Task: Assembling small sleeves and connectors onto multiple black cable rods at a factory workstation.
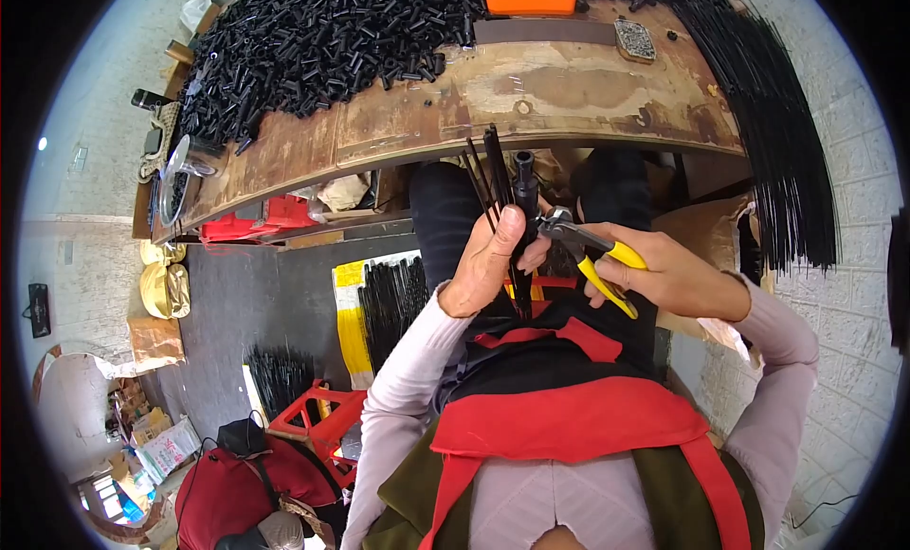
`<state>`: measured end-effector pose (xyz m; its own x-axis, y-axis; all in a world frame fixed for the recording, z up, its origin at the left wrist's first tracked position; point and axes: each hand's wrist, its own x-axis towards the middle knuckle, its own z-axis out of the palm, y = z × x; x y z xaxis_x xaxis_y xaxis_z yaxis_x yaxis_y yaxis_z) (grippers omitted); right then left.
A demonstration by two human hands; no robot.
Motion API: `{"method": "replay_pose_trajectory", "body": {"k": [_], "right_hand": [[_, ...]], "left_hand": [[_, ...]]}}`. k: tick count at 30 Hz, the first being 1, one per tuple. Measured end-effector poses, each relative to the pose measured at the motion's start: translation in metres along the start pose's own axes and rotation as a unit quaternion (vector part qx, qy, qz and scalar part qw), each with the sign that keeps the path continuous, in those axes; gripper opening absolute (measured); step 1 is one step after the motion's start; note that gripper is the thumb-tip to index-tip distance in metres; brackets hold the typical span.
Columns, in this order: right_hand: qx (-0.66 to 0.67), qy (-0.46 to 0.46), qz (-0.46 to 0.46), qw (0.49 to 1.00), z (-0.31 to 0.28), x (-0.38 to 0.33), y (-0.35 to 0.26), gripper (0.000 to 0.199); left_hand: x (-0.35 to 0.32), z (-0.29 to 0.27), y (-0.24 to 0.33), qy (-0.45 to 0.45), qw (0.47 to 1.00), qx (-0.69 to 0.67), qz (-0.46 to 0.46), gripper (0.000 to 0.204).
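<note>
Hands meet above your lap, below the worn wooden bench (569, 95). Your left hand (483, 266) is closed around a bundle of thin black rods (495, 176) and a black tube (524, 185), held upright. Your right hand (664, 275) squeezes yellow-handled pliers (592, 252), whose metal nose touches the tube. Short black tubes (322, 48) lie heaped on the bench.

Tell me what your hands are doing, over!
Left hand gripping black rods. Right hand squeezing yellow-handled pliers at the bundle. Nothing between them.
</note>
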<state>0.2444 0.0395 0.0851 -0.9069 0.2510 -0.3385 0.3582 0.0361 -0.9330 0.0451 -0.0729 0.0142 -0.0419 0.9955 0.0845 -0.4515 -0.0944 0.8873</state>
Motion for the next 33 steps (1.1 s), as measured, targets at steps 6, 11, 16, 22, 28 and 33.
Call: {"method": "replay_pose_trajectory", "body": {"k": [6,11,16,22,28,33], "right_hand": [[0.028,-0.072,0.153,0.985,-0.01,-0.001,-0.032,0.027],[-0.014,-0.082,0.127,0.988,-0.015,0.008,-0.036,0.024],[-0.021,-0.014,0.098,0.995,-0.009,0.008,-0.016,0.036],[-0.155,-0.058,0.163,0.973,-0.035,0.009,-0.059,0.036],[-0.182,-0.063,0.11,0.975,-0.058,0.039,-0.035,0.034],[-0.324,0.061,-0.074,0.941,-0.067,0.07,0.001,0.042]], "left_hand": [[-0.006,0.005,-0.005,0.027,1.0,0.002,-0.002,0.051],[-0.006,0.006,0.001,0.055,0.998,0.012,0.019,0.051],[-0.002,-0.009,-0.003,0.017,0.999,-0.036,0.014,0.052],[0.01,-0.01,-0.009,-0.012,1.0,-0.008,-0.005,0.05],[0.039,-0.024,-0.011,0.016,0.999,-0.036,-0.013,0.052],[0.06,-0.045,-0.024,0.094,0.994,-0.007,-0.053,0.048]]}}
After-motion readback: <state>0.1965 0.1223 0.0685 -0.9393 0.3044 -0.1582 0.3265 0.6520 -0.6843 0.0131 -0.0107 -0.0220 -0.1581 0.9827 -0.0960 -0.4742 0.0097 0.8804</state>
